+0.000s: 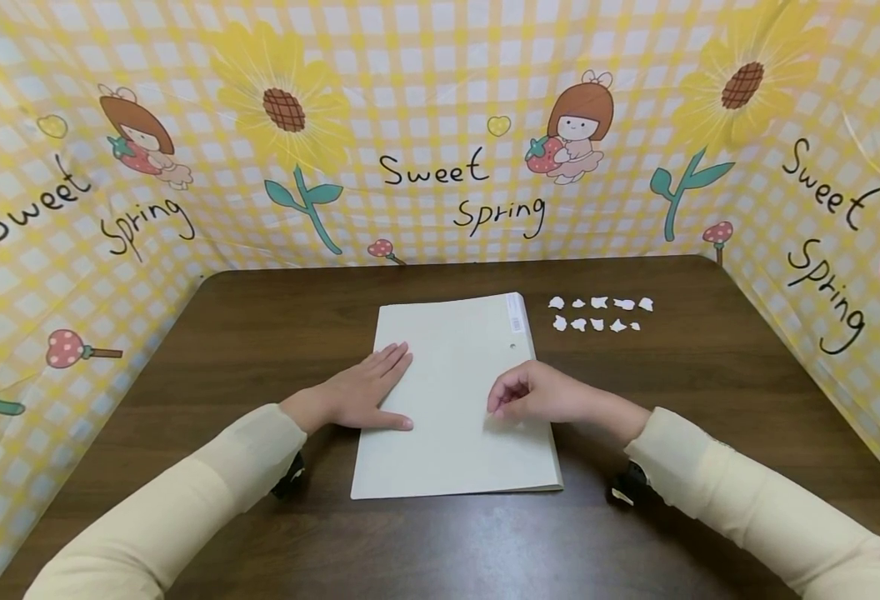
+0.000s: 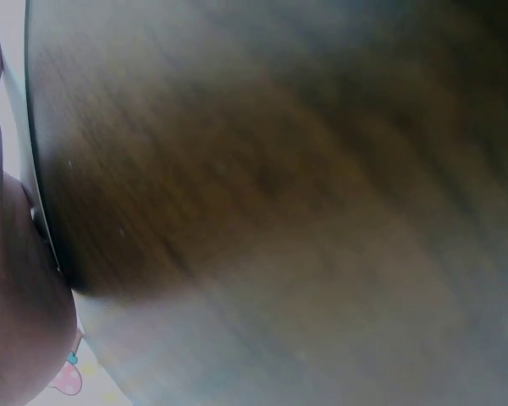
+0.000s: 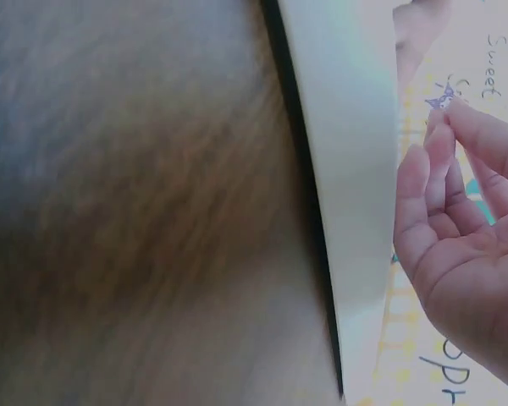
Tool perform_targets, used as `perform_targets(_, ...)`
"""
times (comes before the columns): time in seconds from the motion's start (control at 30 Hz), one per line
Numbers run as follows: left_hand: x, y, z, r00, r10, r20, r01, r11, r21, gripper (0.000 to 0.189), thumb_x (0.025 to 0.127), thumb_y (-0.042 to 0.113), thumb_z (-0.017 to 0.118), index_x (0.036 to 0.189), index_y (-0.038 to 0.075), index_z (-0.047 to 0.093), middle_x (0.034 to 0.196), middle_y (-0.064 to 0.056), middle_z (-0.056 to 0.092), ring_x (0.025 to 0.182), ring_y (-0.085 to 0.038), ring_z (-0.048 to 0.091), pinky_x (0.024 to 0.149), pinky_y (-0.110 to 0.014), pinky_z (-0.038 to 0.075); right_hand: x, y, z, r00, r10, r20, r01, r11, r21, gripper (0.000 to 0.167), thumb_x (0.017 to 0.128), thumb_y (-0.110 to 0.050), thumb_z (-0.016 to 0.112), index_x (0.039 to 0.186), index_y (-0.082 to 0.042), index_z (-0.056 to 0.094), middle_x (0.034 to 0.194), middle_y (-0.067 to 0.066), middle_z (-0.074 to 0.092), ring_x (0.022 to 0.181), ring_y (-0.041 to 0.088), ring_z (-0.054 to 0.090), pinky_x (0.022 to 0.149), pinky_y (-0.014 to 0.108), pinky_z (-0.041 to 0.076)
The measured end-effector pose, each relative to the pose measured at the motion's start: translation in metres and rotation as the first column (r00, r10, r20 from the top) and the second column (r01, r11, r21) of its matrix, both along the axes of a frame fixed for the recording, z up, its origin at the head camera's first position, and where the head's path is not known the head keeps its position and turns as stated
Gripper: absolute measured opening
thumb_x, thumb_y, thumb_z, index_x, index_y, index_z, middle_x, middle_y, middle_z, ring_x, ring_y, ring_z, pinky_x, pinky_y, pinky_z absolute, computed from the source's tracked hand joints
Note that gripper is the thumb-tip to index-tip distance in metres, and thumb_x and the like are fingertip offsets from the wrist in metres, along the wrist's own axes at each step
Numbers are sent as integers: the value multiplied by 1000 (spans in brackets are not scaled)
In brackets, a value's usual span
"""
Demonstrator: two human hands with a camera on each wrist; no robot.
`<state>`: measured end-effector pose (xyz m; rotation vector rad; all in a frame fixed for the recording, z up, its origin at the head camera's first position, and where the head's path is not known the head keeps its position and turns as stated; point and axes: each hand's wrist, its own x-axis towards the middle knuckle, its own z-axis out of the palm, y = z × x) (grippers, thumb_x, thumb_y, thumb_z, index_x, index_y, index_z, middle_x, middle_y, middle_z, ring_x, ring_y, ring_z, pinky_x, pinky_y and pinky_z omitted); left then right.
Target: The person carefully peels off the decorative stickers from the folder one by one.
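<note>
A large off-white folder or pad [image 1: 447, 333] lies on the table with a barcode label [image 1: 516, 313] near its upper right corner. My left hand [image 1: 367, 392] rests flat on its left side, fingers straight and thumb spread out. Over the right side of the folder is my right hand [image 1: 541, 393], with thumb and index finger pinching a tiny sticker. The right wrist view shows this sticker [image 3: 441, 99] as a purple and white cartoon head with pointed ears. In the head view the fingers mostly hide it.
Several small white paper scraps or stickers [image 1: 599, 303] lie in two rows on the brown table [image 1: 710, 400], right of the folder's top. A yellow checked cloth [image 1: 440, 108] with cartoon prints walls off the back and both sides.
</note>
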<state>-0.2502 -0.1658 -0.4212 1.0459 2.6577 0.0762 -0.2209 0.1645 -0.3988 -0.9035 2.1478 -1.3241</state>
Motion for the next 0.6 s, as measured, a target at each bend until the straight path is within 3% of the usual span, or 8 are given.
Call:
perform_targets(0.3,1,0,-1,1000,3,1,-3,1000,9,113,82,82,40,155,3,5,161,-15,-2,147,-28,-3,116,-43,8,-9,16,3,987,-160,-19,160,987,1,8,86,-6,73,91,0,73,81,5,69,74,15,57,64,24,47)
perform_targets(0.6,1,1,0,1000,9,1,-9,1000,11,112,83,80,43,155,2,6,161,-14,-2,147,-28,-3,116,-43,8,-24,37,3,937,-348,27,348,937,-21,18,87,-11,74,98,4,73,88,10,72,79,18,61,72,30,51)
